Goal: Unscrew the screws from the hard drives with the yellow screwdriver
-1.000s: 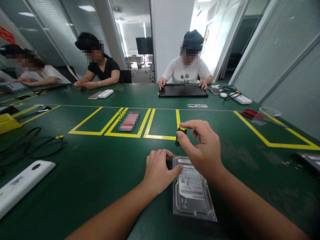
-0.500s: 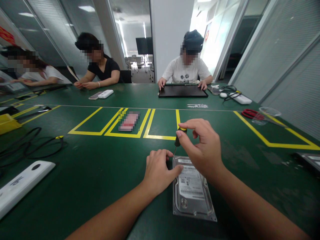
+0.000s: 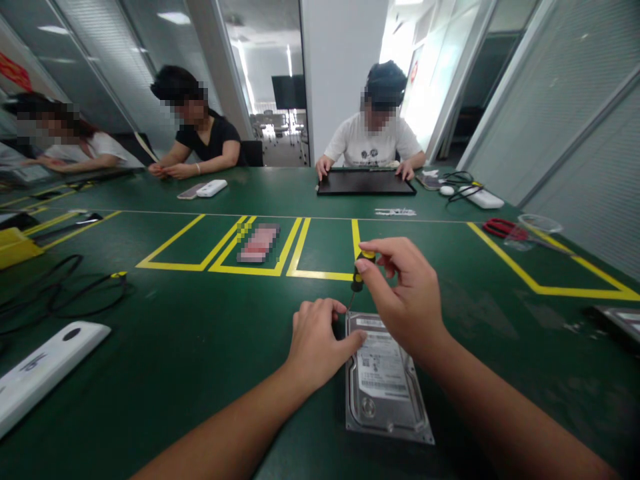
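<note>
A silver hard drive [image 3: 387,393] with a white label lies flat on the green table in front of me. My left hand [image 3: 316,341] grips its far left part, thumb on top of the label and fingers by the far left corner. Between thumb and fingers, my right hand [image 3: 407,293] holds a small black-and-yellow screwdriver [image 3: 357,279] by its handle. The screwdriver stands nearly upright, its thin shaft reaching down to the drive's far left corner. The tip is too small to make out, and my right hand covers the drive's far right part.
Yellow tape [image 3: 320,274] marks boxes across the table, and a pink phone-like item [image 3: 259,243] lies in one. At left are a white power bank [image 3: 47,373] and black cables [image 3: 65,293]. Red-handled pliers [image 3: 505,229] lie at right. Opposite, a person [image 3: 373,133] holds a black panel [image 3: 367,182].
The screwdriver's handle has turned slightly in my right fingers, showing more of its yellow marking. My left hand and the hard drive have stayed in place.
</note>
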Demonstrator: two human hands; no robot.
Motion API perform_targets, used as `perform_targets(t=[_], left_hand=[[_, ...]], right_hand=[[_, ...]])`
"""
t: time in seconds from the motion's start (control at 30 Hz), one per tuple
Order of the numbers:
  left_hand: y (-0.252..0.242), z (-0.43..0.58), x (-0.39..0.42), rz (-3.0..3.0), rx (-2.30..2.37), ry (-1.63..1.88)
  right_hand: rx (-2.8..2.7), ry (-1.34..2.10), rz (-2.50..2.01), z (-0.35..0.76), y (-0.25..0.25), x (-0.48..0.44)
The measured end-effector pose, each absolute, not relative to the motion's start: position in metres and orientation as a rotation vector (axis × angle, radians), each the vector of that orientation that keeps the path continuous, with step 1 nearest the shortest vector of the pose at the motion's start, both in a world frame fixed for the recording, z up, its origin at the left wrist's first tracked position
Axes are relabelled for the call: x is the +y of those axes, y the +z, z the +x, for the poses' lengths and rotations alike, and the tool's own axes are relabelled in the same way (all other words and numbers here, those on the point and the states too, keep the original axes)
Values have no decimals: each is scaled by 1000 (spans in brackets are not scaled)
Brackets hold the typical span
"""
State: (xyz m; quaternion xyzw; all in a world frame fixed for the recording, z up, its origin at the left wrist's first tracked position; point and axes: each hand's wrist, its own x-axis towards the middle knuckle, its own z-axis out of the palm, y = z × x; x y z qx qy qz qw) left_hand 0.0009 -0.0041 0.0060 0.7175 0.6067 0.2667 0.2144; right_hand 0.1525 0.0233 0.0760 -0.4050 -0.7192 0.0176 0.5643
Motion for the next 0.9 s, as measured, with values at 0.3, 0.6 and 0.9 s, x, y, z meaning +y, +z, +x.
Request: perform_targets(t=[0.3, 0.6, 0.9], left_hand=[[7, 0, -3, 1988, 1688, 723], [4, 0, -3, 1996, 1691, 729], [6, 1, -3, 1994, 1681, 734]], right_hand=[[-1726, 65, -903, 151, 74, 24], [-1713, 69, -951, 151, 74, 24], [-1730, 34, -943, 153, 75, 24]])
